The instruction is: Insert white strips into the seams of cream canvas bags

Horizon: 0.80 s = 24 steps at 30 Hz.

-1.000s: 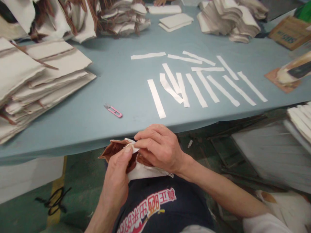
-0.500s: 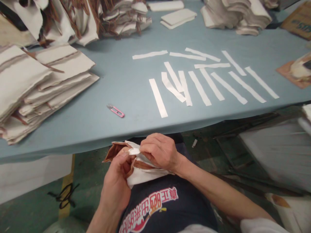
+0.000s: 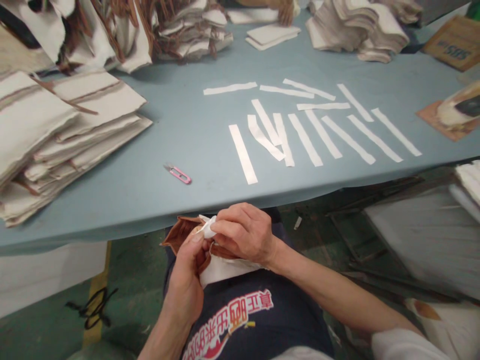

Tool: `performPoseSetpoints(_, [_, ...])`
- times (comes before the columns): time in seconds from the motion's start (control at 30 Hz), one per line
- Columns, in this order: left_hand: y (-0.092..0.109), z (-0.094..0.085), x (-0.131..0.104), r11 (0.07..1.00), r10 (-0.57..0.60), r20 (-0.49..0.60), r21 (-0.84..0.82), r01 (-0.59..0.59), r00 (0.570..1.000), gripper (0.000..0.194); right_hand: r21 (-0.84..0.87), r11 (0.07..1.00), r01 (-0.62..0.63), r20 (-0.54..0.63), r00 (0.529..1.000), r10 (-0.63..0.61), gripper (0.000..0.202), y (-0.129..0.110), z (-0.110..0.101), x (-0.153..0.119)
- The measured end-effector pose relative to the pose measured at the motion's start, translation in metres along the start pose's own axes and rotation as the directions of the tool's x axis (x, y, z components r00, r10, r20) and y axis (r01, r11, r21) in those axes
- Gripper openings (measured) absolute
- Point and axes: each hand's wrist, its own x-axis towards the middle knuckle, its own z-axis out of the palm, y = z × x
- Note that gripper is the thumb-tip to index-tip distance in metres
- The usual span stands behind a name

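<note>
A brown and white fabric piece point(image 3: 225, 267) lies over my lap, below the table's front edge. My left hand point(image 3: 191, 265) pinches it, thumb on top, at a small folded white bit point(image 3: 209, 227). Close against it, my right hand point(image 3: 245, 232) has its fingers closed on the same white bit and the fabric. The fingertips of both hands nearly meet, and the fabric under them is partly hidden. Pink thread snips point(image 3: 179, 174) rest on the table beyond my hands, and several white strips point(image 3: 243, 154) are spread to their right.
The blue-green table point(image 3: 180, 110) carries stacked fabric pieces point(image 3: 108, 95) at the left and more piles along the back. Another person's hand point(image 3: 286, 12) is at the far edge, near flat white pieces point(image 3: 273, 36). A cardboard box point(image 3: 453, 44) stands back right.
The white bit between my fingertips is now bunched and tilted upward, with my right fingers further over it. Another person's hand has appeared at the far edge. The view has shifted slightly.
</note>
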Motion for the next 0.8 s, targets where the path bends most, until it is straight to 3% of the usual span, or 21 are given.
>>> performPoseSetpoints(0.23, [-0.005, -0.004, 0.003, 0.998, -0.056, 0.026, -0.019, 0.057, 0.998, 0.051, 0.034, 0.998, 0.055, 0.028, 0.998, -0.056, 0.021, 0.002, 0.005, 0.006])
performPoseSetpoints(0.47, [-0.007, -0.021, -0.004, 0.995, -0.103, 0.23, 0.018, 0.102, 0.968, 0.043, 0.059, 0.998, 0.038, 0.089, 0.995, -0.043, 0.016, 0.012, 0.006, 0.002])
performPoseSetpoints(0.53, [-0.011, -0.027, -0.006, 0.995, -0.095, 0.268, 0.026, 0.092, 0.959, 0.045, 0.105, 0.994, -0.03, 0.098, 0.995, 0.019, 0.014, 0.014, 0.006, 0.001])
performPoseSetpoints(0.6, [-0.016, -0.036, -0.006, 0.998, -0.057, 0.286, 0.055, 0.043, 0.956, 0.048, 0.233, 0.951, -0.202, 0.141, 0.975, 0.172, 0.013, 0.011, 0.006, -0.001])
performPoseSetpoints(0.63, [-0.019, -0.041, -0.006, 0.996, -0.023, 0.289, 0.094, -0.005, 0.957, 0.05, 0.324, 0.882, -0.342, 0.2, 0.936, 0.29, 0.011, 0.009, 0.005, -0.003])
performPoseSetpoints(0.67, [-0.023, -0.046, -0.006, 0.987, 0.018, 0.287, 0.145, -0.062, 0.958, 0.052, 0.418, 0.749, -0.514, 0.291, 0.857, 0.425, 0.009, 0.005, 0.005, -0.006])
performPoseSetpoints(0.73, [-0.031, -0.056, -0.006, 0.949, 0.105, 0.259, 0.262, -0.175, 0.96, 0.055, 0.51, 0.345, -0.788, 0.511, 0.6, 0.616, 0.021, -0.003, 0.006, -0.015])
performPoseSetpoints(0.77, [-0.035, -0.061, -0.005, 0.924, 0.14, 0.232, 0.319, -0.211, 0.963, 0.055, 0.504, 0.155, -0.85, 0.597, 0.472, 0.648, 0.031, -0.008, 0.007, -0.02])
performPoseSetpoints(0.8, [-0.039, -0.066, -0.004, 0.904, 0.16, 0.2, 0.364, -0.225, 0.966, 0.054, 0.487, 0.014, -0.873, 0.654, 0.375, 0.657, 0.04, -0.013, 0.009, -0.027])
